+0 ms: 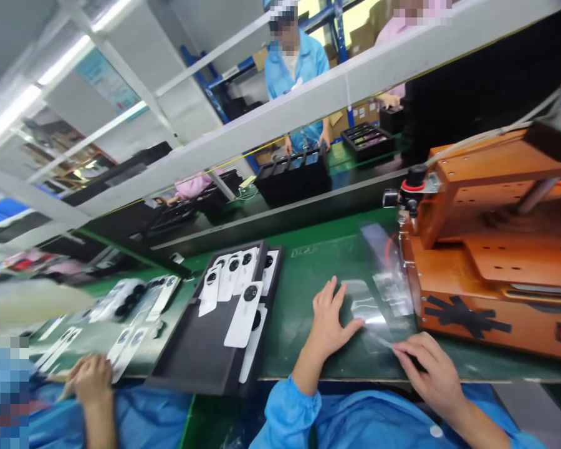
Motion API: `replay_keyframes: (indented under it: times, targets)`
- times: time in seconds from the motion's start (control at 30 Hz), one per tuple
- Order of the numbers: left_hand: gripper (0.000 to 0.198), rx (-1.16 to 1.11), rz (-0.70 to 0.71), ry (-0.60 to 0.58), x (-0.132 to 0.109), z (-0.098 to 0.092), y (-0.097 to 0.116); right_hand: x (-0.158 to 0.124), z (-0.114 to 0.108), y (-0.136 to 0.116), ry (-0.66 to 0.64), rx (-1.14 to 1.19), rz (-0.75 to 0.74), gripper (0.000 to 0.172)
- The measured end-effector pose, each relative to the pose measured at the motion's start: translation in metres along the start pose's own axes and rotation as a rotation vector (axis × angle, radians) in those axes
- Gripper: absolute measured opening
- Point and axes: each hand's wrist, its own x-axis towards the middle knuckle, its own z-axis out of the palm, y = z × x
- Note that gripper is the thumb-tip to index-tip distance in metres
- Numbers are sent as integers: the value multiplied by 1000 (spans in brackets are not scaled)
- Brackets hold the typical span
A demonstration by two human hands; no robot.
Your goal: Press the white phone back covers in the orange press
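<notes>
A clear, phone-sized plastic film with rounded top corners lies on the green bench top, catching the light. My left hand rests at its left edge, fingers spread, with the thumb touching or very close to the film. At the near right corner, the thumb and forefinger of my right hand pinch the film's edge. Just to the right lie more clear sheets, overlapping near the orange machine.
The orange press-like machine stands to the right. A black tray with several white phone back covers is at left. Beyond it, a co-worker's hands are near more white covers. Opposite, a person in blue stands behind black boxes.
</notes>
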Motion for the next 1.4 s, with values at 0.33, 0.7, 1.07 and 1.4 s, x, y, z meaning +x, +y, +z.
replay_keyframes:
  times: [0.33,0.7,1.07,1.4]
  targets:
    - [42,280,-600,609,-68,-130,-117,8,-1,-3,1,31,8,17]
    - [36,-122,-695,553,-73,-105,-62,22,-6,-25,-48,136,101,16]
    - [48,-871,-645,253,-82,21,1,98,29,-31,-208,360,628,16]
    - [52,9,-135,112,-100,2,4,116,46,-2,-162,241,670,13]
